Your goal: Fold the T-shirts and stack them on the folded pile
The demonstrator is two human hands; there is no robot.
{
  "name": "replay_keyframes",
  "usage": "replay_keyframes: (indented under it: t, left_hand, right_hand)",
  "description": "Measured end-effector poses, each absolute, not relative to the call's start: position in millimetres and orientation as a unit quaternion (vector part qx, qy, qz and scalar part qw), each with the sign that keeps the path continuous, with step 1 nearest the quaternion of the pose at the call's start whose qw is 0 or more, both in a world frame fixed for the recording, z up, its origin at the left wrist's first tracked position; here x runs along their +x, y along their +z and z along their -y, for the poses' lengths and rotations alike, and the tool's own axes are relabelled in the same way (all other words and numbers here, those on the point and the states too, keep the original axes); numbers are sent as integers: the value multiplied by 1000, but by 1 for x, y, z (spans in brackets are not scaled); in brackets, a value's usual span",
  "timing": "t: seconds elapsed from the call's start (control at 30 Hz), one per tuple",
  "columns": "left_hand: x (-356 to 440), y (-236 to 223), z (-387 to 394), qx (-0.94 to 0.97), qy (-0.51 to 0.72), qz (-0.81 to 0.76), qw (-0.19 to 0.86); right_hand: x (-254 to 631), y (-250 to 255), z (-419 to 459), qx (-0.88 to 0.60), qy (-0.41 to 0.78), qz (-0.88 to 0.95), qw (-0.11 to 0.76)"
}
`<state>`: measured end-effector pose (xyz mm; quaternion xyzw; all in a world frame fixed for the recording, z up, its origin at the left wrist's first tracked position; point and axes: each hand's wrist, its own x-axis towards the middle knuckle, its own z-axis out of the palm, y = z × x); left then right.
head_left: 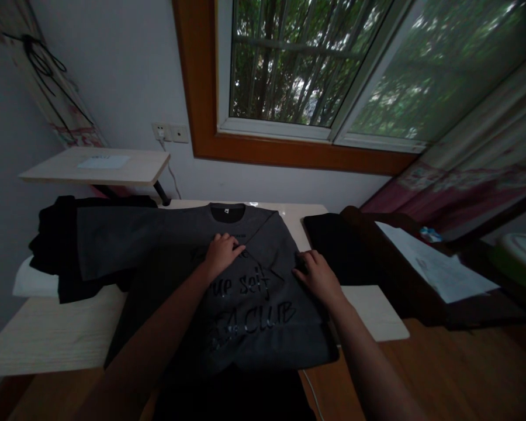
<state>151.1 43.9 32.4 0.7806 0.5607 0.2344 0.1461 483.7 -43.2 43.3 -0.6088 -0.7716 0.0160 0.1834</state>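
A dark grey T-shirt (263, 327) with glossy black lettering lies front up across the table, its collar toward the window. One sleeve stretches out to the left, while the right side is folded inward with a slanting crease. My left hand (223, 255) rests on the chest below the collar, thumb apart and fingers lying on the cloth. At the right folded edge, my right hand (319, 278) has its fingers curled, with dark fabric between thumb and fingers. The shirt's lower edge hangs toward my body.
Black clothes (56, 234) are piled at the left, partly beneath the sleeve. Behind them stands a small raised shelf (131, 169) with a paper. A folded black garment (337, 245) lies at right, beside a dark brown piece of furniture (398, 275) holding papers (433, 263).
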Motion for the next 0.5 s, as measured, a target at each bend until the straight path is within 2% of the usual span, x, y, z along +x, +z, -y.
replay_keyframes:
  t: [0.23, 0.5]
  left_hand:
    - [200, 26, -62, 725, 274, -577, 258]
    - [194, 13, -82, 638, 343, -603, 335]
  right_hand:
    - [496, 28, 37, -645, 80, 714, 262]
    - [494, 27, 38, -721, 140, 636, 237]
